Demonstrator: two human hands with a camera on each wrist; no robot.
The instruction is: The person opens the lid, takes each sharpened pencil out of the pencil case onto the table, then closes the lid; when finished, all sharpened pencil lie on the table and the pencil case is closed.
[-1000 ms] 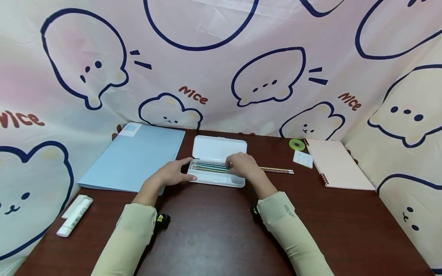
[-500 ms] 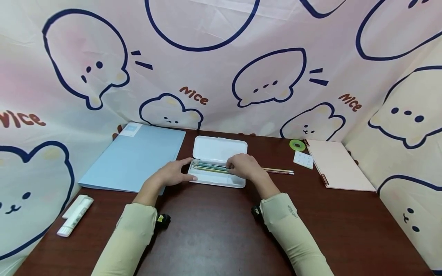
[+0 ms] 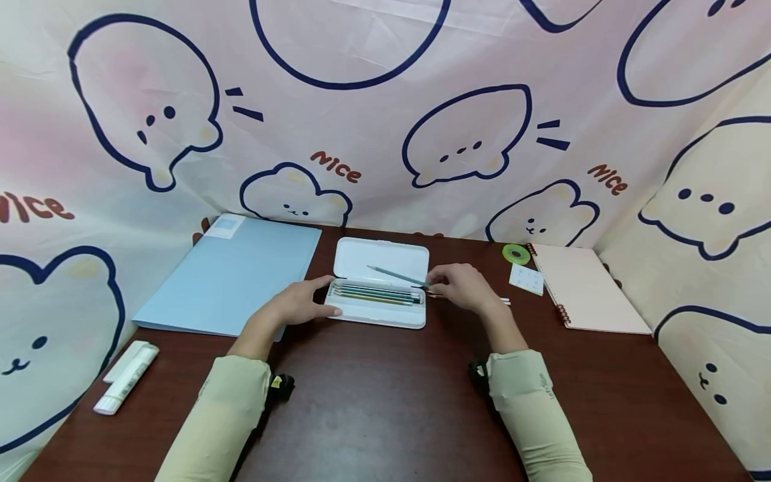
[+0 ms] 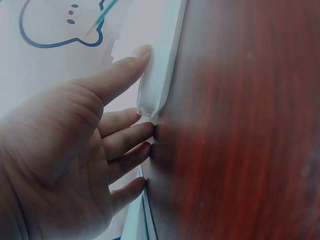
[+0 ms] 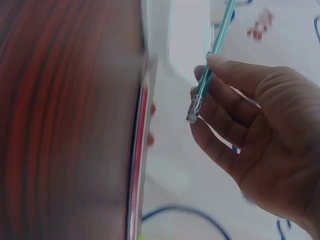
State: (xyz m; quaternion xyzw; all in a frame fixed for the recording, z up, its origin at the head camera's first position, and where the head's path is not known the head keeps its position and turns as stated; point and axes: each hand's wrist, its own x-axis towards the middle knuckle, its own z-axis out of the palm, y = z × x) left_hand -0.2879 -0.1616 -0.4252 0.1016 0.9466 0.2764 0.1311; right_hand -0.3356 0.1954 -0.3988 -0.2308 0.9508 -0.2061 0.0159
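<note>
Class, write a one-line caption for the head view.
Right hand pinches a green pencil over the open white pencil case, left hand steadying it.

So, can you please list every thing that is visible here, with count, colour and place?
pencil case: one, white, open, table centre
pencils in case: several, green and yellowish, lower tray
teal pencil: one, held above the case
pencils on table: count unclear, pale, right of case
folder: one, light blue, left
notebook: one, pink, spiral, right
tape roll: one, green, beside notebook
card: one, white, beside notebook
white stick: one, far left
table: dark wood
left hand: steadies case's left end
right hand: fingers pinch teal pencil
</note>
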